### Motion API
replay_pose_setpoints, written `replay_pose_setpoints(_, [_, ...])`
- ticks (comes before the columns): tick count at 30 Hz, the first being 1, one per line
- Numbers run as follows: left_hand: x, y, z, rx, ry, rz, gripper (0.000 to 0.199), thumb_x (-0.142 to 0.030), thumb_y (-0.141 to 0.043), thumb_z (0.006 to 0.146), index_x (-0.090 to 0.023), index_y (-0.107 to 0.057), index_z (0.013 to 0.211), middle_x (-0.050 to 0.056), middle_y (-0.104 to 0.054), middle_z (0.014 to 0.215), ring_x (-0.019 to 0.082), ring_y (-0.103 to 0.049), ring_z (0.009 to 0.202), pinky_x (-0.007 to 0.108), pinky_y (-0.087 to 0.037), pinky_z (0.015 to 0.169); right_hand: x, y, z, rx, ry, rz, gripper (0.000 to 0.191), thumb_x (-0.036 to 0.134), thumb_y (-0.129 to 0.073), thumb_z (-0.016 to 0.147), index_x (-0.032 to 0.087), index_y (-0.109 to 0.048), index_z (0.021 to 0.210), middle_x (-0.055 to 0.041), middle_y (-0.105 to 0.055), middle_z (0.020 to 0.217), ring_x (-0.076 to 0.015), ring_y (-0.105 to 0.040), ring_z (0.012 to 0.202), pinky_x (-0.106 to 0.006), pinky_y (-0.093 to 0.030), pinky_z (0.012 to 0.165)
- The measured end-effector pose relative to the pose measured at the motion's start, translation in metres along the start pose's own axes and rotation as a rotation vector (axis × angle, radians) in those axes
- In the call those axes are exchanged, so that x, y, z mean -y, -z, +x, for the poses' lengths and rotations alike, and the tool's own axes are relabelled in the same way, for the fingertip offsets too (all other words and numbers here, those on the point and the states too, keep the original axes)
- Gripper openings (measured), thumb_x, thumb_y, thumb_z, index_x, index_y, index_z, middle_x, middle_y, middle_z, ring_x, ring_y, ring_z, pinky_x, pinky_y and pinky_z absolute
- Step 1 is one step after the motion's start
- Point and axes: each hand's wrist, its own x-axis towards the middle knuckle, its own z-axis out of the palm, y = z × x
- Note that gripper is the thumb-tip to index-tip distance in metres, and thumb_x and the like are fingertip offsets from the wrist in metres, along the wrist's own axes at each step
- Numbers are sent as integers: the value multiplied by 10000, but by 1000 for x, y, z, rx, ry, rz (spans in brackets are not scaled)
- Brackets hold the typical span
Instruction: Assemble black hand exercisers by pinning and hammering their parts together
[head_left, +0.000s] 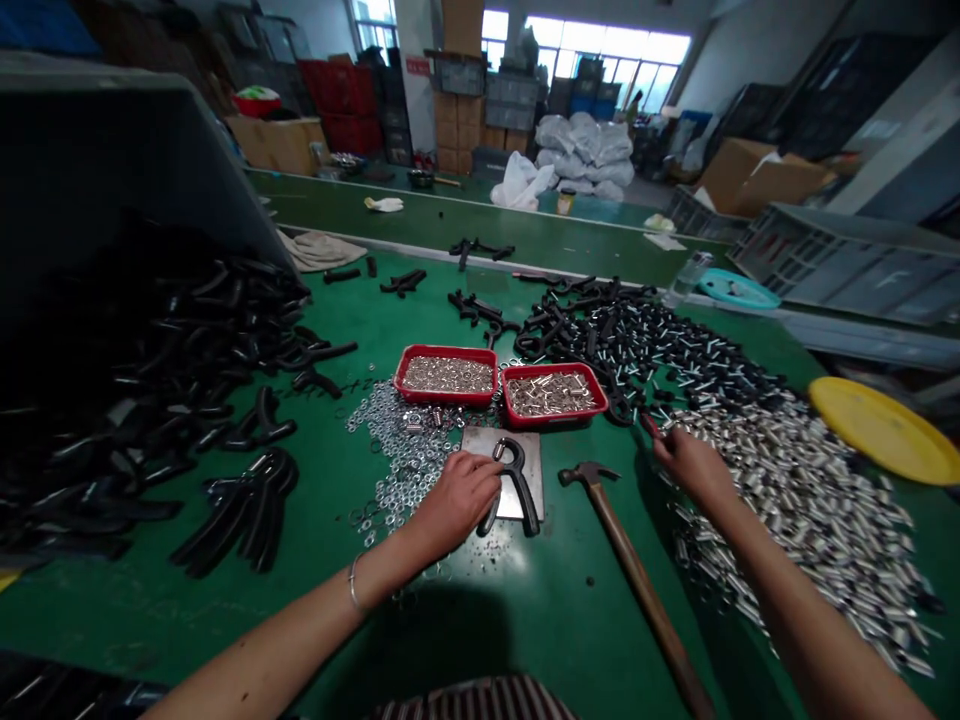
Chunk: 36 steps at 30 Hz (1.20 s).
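Note:
My left hand [459, 497] is closed on a black forked handle piece [530, 503], its ring end up and its two legs toward me. The piece rests on a square metal plate [531, 450]. My right hand [694, 462], closed, grips a small red-ended thing [650, 426] whose kind I cannot make out, at the edge of the heap of silver metal sleeves [817, 500]. Between my hands lies a claw hammer [626, 550], its head near the plate and its wooden handle toward me.
Beyond the plate stand a red tray of small metal parts [448, 399] and a red tray of pins [556, 419]. Loose nuts [405, 470] spread left of the plate. Black handles [251, 505] lie at left, black-headed screws [682, 350] at right, beside a yellow lid [885, 430].

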Motion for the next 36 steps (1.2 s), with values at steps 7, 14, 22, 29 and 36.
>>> replay_pose_setpoints(7, [4, -5, 4, 44, 32, -41, 238, -205, -426, 997, -164, -649, 1068, 126, -640, 1270, 256, -547, 1142, 458, -390, 971, 101, -3, -57, 282, 180, 1481, 297, 493, -694, 806, 257, -611, 966, -60, -717, 997, -234, -669, 938, -388, -527, 829])
replay_pose_setpoints(14, [5, -17, 1, 10, 104, -66, 226, -208, -442, 992, -169, -655, 1053, 120, -645, 1240, 256, -536, 1127, 460, -392, 980, 157, -28, -75, 453, 219, 1640, 286, 473, -728, 797, 250, -628, 943, -18, -662, 869, -155, -620, 686, -340, -556, 675])
replay_pose_setpoints(22, [-4, -20, 2, -70, 296, -48, 214, -259, -471, 986, -191, -674, 979, 106, -626, 1204, 256, -530, 1138, 453, -375, 1013, 158, -50, -76, 248, 287, 1388, 237, 419, -659, 882, 232, -556, 986, -37, -724, 895, -190, -708, 727, -355, -587, 710])
replay_pose_setpoints(29, [-4, -20, 2, -70, 302, -35, 209, -245, -475, 982, -183, -674, 974, 107, -624, 1225, 258, -530, 1150, 457, -380, 1013, 164, -56, -75, 270, 281, 1400, 232, 424, -649, 888, 234, -541, 968, -38, -737, 889, -202, -725, 747, -351, -590, 708])
replay_pose_setpoints(36, [-7, -22, 0, -78, 271, 18, 147, -217, -543, 945, -178, -682, 975, 111, -615, 1260, 268, -527, 1170, 478, -388, 1033, 162, -48, -83, 121, 458, 952, 220, 418, -574, 929, 214, -566, 1007, -89, -734, 911, -249, -711, 822, -379, -548, 775])
